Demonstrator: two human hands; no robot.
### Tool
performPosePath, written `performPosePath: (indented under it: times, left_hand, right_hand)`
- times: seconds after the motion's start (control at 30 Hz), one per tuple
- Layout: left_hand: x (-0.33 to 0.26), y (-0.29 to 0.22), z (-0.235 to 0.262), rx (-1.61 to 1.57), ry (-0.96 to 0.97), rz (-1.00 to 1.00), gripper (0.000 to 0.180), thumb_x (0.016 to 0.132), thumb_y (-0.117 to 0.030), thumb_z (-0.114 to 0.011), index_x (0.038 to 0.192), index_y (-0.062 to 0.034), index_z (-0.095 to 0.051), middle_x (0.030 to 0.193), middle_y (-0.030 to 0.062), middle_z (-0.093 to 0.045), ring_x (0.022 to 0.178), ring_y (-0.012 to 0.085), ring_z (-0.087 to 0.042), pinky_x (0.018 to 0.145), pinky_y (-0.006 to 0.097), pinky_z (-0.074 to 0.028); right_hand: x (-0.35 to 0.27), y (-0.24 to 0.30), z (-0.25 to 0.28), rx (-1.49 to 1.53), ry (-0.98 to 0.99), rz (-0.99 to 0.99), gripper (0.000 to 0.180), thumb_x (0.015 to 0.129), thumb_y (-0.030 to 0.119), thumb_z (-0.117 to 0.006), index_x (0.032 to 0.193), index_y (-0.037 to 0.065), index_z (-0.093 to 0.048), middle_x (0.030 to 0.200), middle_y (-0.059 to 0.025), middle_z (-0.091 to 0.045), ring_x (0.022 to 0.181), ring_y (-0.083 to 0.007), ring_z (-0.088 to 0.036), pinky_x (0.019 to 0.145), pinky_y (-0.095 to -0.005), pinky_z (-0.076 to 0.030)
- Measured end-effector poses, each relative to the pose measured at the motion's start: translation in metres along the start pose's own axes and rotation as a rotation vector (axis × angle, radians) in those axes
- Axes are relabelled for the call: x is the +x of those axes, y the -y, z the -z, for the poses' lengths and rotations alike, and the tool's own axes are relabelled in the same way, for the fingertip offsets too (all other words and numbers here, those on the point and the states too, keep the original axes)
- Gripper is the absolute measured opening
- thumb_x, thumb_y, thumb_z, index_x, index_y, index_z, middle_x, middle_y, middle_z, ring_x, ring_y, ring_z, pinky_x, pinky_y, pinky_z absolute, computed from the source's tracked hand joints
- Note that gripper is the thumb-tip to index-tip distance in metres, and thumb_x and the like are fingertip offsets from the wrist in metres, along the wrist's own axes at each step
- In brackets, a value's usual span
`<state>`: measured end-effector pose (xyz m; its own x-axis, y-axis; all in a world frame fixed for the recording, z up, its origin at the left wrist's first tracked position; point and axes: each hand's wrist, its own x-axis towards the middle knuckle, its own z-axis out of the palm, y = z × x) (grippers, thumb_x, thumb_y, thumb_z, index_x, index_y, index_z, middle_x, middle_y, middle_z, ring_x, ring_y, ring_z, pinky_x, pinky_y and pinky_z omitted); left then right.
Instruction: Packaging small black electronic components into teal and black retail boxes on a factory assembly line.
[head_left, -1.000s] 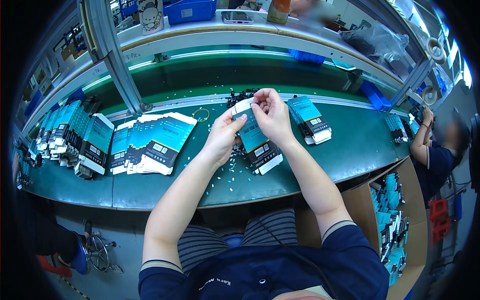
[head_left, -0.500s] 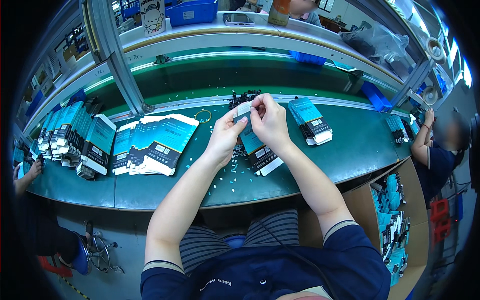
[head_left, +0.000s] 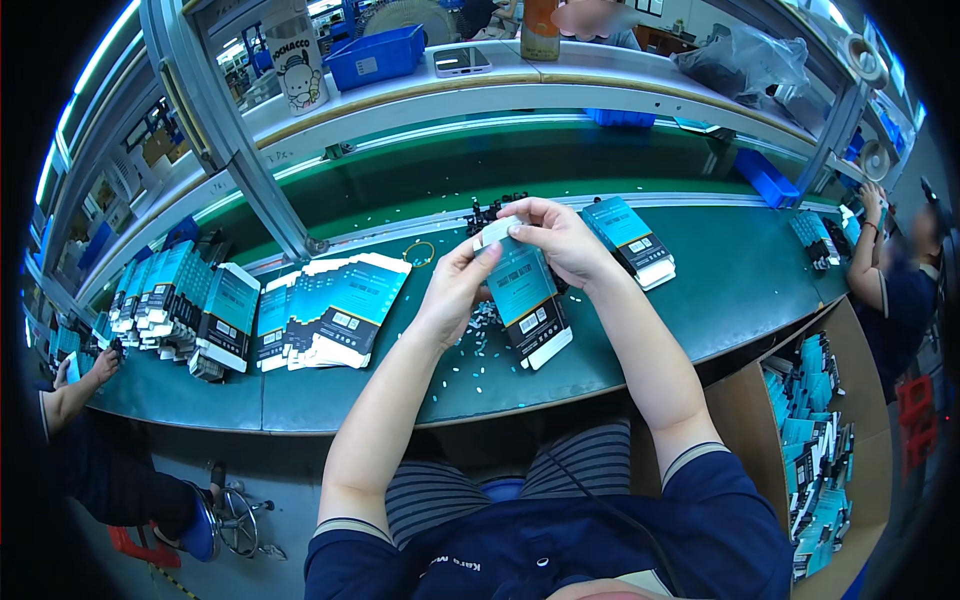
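Observation:
Between my hands is a teal and black carton (head_left: 527, 300), tilted, with its white end flap (head_left: 497, 233) at the far end. My left hand (head_left: 453, 292) pinches the flap's left side, thumb on top. The fingers of my right hand (head_left: 562, 243) are closed on the flap's right side. Just beyond my fingers lies a heap of small black parts (head_left: 488, 214), partly hidden. Small pale pieces (head_left: 482, 335) are scattered on the green bench left of the carton. To the right of my right hand lies a stack of similar cartons (head_left: 628, 240).
Fanned flat cartons (head_left: 335, 310) and a larger row of cartons (head_left: 165, 295) lie at left. A yellow ring (head_left: 418, 252) rests behind. A cardboard box (head_left: 860, 450) of cartons stands at lower right. A metal shelf (head_left: 540, 75) crosses above; co-workers' arms show at both sides.
The whole view has shifted. My hands have moved along the carton's white end flap, and more of the carton's printed face now shows below them.

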<state>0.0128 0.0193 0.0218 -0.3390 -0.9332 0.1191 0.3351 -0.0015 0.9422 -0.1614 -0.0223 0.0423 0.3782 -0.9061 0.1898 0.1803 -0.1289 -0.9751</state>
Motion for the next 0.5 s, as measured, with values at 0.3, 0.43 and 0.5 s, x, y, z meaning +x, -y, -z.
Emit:
performPosePath:
  times: [0.3, 0.43, 0.5]
  left_hand:
    - [0.006, 0.010, 0.021, -0.024, -0.074, -0.075, 0.021, 0.087, -0.011, -0.060, 0.106, -0.0011, -0.061, 0.093, 0.0035, -0.064, 0.083, 0.0089, -0.061, 0.068, 0.023, -0.050]
    - [0.009, 0.010, 0.016, 0.226, -0.087, -0.175, 0.018, 0.086, -0.005, -0.058, 0.103, -0.0002, -0.062, 0.089, 0.0030, -0.064, 0.080, 0.0070, -0.059, 0.069, 0.021, -0.048]
    - [0.008, 0.010, 0.014, 0.404, -0.089, -0.256, 0.010, 0.085, -0.003, -0.059, 0.094, -0.0002, -0.061, 0.084, 0.0009, -0.062, 0.077, 0.0057, -0.055, 0.068, 0.019, -0.044]
  right_hand:
    - [-0.002, -0.006, -0.009, 0.295, 0.216, -0.103, 0.022, 0.080, 0.005, -0.067, 0.101, 0.004, -0.060, 0.092, -0.0045, -0.062, 0.086, -0.0129, -0.061, 0.077, -0.0279, -0.051]
    - [0.002, -0.018, -0.004, 0.277, 0.184, -0.062, 0.021, 0.080, 0.003, -0.066, 0.099, 0.003, -0.060, 0.091, -0.0050, -0.062, 0.085, -0.0119, -0.061, 0.077, -0.0266, -0.051]
    - [0.003, -0.020, -0.002, 0.226, 0.190, -0.088, 0.020, 0.079, 0.003, -0.066, 0.098, 0.003, -0.060, 0.089, -0.0049, -0.062, 0.085, -0.0112, -0.061, 0.077, -0.0266, -0.051]
